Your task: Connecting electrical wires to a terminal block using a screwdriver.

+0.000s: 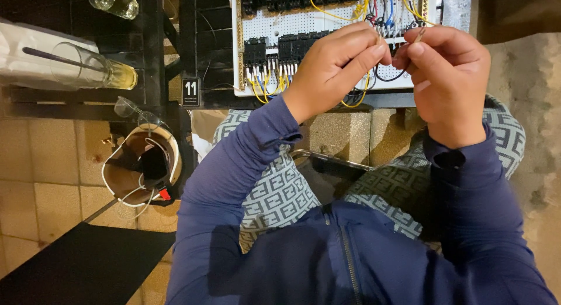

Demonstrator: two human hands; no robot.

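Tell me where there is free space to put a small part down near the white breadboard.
Free: dark slatted table between the breadboard and the tall drinking glass. Crowded: the breadboard's right end, with coloured jumper wires under the left hand and right hand.

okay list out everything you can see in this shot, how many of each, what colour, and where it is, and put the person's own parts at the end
Breadboard: one, white, on the dark table at top centre.
Chips: several, black, in rows on the breadboard.
Jumper wires: many, mostly yellow, some blue, red, white and black, on the breadboard.
Small component: one, thin, pinched in the right hand's fingertips; kind too small to tell.
Glasses: three, clear, upper left; one holds yellowish liquid and a dark straw.
Number plate: one, black, on the table edge.
Paper bag: one, brown, on the tiled floor at left, holding cables.
Table: one, dark, slatted.
Left hand: one, over the breadboard.
Right hand: one, beside the left.
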